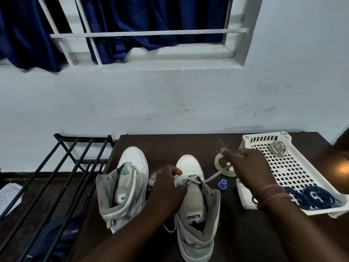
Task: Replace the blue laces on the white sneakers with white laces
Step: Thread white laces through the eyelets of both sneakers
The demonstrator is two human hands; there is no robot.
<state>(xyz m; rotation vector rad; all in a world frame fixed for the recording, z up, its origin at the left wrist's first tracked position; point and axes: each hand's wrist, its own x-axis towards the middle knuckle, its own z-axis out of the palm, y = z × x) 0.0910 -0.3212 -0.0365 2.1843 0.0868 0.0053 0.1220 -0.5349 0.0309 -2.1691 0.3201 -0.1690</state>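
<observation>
The right hand (249,167) pinches a white lace (213,177) and draws it taut from the right sneaker (196,205) mid-bench; the left hand (168,188) grips the eyelet flap. Pulling too far could strip the lace out — or leave uneven ends.

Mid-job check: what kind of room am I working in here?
Probably a room in a home, not a workshop: a barred window with blue curtains above a painted wall, a dark wooden table against it, and a black metal rack beside the table, perhaps for shoes.
</observation>
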